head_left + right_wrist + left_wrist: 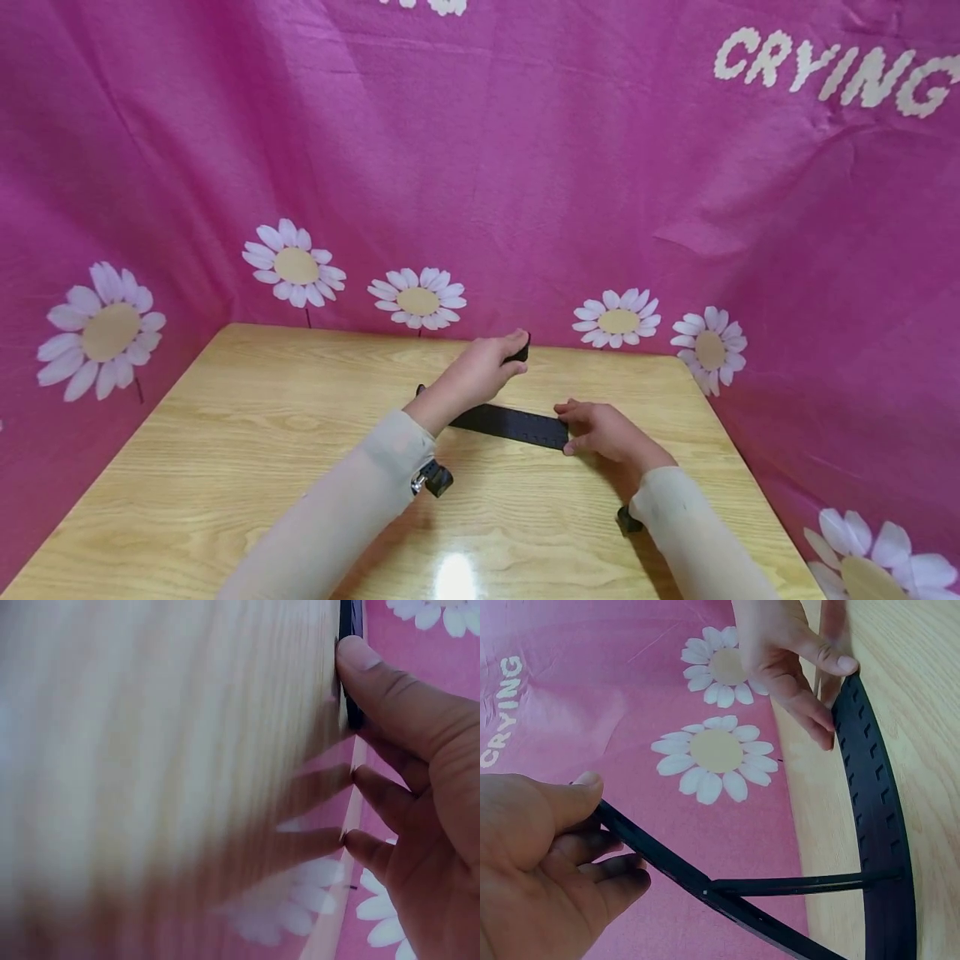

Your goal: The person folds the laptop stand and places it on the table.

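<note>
A black folding stand (513, 424) has its notched base strip (870, 765) lying on the wooden table. In the left wrist view, a thin prop bar (802, 886) links that base to a raised arm (656, 853), which slants above it. My left hand (480, 371) pinches the raised arm's free end, thumb on one face and fingers behind. At the right end of the base, my right hand (611, 432) holds its two edges between thumb and fingers. Other fingertips of this hand touch the tabletop in the right wrist view. My left forearm hides the base's left part in the head view.
The light wooden table (225, 467) reaches back to a pink cloth (525, 167) with daisies and white letters, which also hangs at both sides. A small dark camera is strapped to each wrist, the left camera (437, 480) hanging just above the tabletop.
</note>
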`<state>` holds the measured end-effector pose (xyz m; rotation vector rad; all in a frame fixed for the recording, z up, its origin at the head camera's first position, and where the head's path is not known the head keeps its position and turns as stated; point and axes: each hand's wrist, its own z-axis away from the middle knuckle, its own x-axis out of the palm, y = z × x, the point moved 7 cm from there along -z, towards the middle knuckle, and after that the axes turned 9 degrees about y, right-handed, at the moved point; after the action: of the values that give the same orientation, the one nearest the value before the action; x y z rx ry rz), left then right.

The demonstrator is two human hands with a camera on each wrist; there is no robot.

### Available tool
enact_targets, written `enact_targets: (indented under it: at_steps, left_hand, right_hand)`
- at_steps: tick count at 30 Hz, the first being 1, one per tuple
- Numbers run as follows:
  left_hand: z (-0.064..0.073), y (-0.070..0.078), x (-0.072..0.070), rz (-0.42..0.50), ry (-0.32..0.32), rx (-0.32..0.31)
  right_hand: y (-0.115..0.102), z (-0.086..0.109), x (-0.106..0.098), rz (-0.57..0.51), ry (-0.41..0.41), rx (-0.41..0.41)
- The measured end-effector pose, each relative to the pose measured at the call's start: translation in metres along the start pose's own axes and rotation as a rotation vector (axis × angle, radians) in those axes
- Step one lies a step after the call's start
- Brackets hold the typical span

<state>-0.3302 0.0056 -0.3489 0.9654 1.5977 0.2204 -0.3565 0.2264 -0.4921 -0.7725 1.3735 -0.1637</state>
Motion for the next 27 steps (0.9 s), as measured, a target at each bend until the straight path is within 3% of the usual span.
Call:
enact_targets:
  at_steps: [11,22,27]
  left_hand:
    - [0.002,0.004,-0.003,0.006,0.031,0.003]
    - [0.0,-0.004,-0.003,0.031,0.01,0.03]
    - [0.002,-0.007,-0.003,0.053,0.052,0.003]
  right_hand:
    - [-0.011,0.012,0.001,0.079,0.005,-0.025]
    - [-0.022,0.02,0.009,0.141,0.022,-0.071]
    - [-0.017,0.018,0.01,0.037,-0.035,-0.093]
